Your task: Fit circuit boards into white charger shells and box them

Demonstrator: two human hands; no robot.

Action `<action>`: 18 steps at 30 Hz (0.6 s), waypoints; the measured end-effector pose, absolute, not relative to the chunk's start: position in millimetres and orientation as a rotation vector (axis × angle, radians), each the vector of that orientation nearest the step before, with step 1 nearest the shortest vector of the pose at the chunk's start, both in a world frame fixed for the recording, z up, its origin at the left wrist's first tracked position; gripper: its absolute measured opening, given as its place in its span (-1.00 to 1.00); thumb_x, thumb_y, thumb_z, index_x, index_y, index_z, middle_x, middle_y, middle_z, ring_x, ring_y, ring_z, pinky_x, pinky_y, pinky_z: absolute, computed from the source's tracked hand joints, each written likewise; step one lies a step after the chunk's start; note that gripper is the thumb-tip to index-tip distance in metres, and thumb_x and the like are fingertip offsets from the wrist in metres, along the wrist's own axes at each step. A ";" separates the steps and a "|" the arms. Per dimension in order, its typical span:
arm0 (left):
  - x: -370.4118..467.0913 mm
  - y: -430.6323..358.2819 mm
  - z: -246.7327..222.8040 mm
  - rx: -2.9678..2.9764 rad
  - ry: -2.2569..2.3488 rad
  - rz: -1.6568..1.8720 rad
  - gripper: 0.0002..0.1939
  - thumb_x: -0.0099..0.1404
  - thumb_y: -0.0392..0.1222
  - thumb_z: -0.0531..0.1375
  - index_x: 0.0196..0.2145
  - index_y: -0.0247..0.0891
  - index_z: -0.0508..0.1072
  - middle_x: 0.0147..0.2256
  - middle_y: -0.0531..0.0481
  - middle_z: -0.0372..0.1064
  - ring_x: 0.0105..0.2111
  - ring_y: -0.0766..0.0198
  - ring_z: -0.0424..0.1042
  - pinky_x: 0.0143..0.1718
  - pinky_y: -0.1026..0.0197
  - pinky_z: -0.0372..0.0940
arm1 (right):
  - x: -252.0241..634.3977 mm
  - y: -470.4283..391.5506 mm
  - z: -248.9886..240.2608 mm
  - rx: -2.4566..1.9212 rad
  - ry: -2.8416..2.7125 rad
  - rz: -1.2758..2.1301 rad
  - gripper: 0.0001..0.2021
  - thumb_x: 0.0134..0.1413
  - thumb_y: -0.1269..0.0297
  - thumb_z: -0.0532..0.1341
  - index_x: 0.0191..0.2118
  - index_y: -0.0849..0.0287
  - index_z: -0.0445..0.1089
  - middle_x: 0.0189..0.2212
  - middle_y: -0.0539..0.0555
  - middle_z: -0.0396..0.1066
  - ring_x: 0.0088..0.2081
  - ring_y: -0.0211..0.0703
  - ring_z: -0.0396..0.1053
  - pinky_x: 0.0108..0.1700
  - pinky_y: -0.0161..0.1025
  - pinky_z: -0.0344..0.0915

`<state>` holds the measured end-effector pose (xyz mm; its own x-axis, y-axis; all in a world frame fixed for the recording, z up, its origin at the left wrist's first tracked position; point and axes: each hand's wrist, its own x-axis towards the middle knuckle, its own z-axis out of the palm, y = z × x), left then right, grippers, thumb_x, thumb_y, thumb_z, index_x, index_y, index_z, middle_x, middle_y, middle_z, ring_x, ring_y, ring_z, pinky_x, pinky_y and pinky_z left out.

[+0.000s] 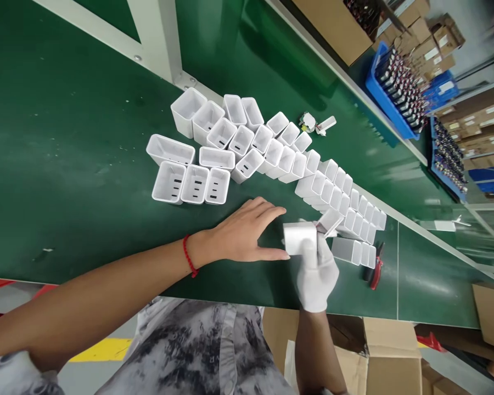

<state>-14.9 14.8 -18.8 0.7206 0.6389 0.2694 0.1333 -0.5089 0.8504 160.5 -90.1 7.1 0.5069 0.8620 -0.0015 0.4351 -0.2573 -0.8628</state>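
White box (299, 237): held up over the near half of a green bench (86, 137), btwn the two hands, a smooth plain side toward the cam.
R hand (318, 274): in a white glove, fingers closed round the white box, gripping it from its R side.
L hand (245, 233): bare, palm down, thumb & fingers spread apart, reaching toward the box; thumb tip right by its edge, can't tell if touching.
Bracelet (188, 256): red, braided, on L wrist.
Tilted box (330, 220): pale, just beyond the gloved fingers; can't tell if they hold it too.
Box rows (286, 161): dozens of white boxes, most w/ hollow ends showing, strung diagonally across the bench from upper L to lower R.
Slotted trio (195, 186): side by side at the L end, dark slots visible inside.
Pliers (377, 271): red-handled, lying nr the R end of the rows.
Small parts (308, 122): white w/ a bit of green, beyond the rows.
Blue tray (389, 112): bkgd, upper R, packed w/ dark pieces.
Carton (391, 334): cardboard, below the bench edge, R of the gloved arm.
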 end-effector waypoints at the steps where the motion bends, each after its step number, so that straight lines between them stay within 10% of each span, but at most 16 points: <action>1: -15.1 15.2 -17.8 2.016 0.608 0.758 -0.20 0.21 0.25 0.31 0.20 -0.34 0.24 0.02 -0.27 0.38 0.04 -0.12 0.31 0.12 -0.20 0.25 | 162.5 -93.7 -0.2 -1.938 -1.243 0.444 -0.60 0.25 0.06 0.16 0.12 0.09 0.41 0.13 0.18 0.43 0.16 0.13 0.40 0.13 0.09 0.41; 8: -16.0 14.3 -17.9 1.993 0.626 0.794 -0.21 0.24 0.19 0.32 0.20 -0.40 0.20 0.01 -0.28 0.37 0.02 -0.08 0.30 0.09 -0.15 0.26 | 169.1 -103.8 -23.9 -1.727 -1.915 -0.309 -0.39 0.20 0.41 0.27 0.31 -0.13 0.17 0.18 0.17 0.39 0.05 0.07 0.50 -0.06 0.00 0.55; 18: -16.4 14.9 -21.2 1.980 0.660 0.748 -0.41 0.39 0.11 0.18 0.19 -0.33 0.21 -0.03 -0.22 0.40 0.03 -0.04 0.30 0.08 -0.12 0.29 | 167.2 -106.6 -29.9 -1.702 -1.854 -0.239 -0.29 0.16 0.49 0.30 0.34 -0.14 0.12 0.19 0.13 0.37 0.06 0.01 0.49 -0.03 -0.03 0.56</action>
<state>-16.4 14.9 -21.2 0.6756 0.6953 0.2452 0.1563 -0.4601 0.8740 167.2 -106.6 -29.9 0.0060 0.8432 0.5376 0.9520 0.1597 -0.2611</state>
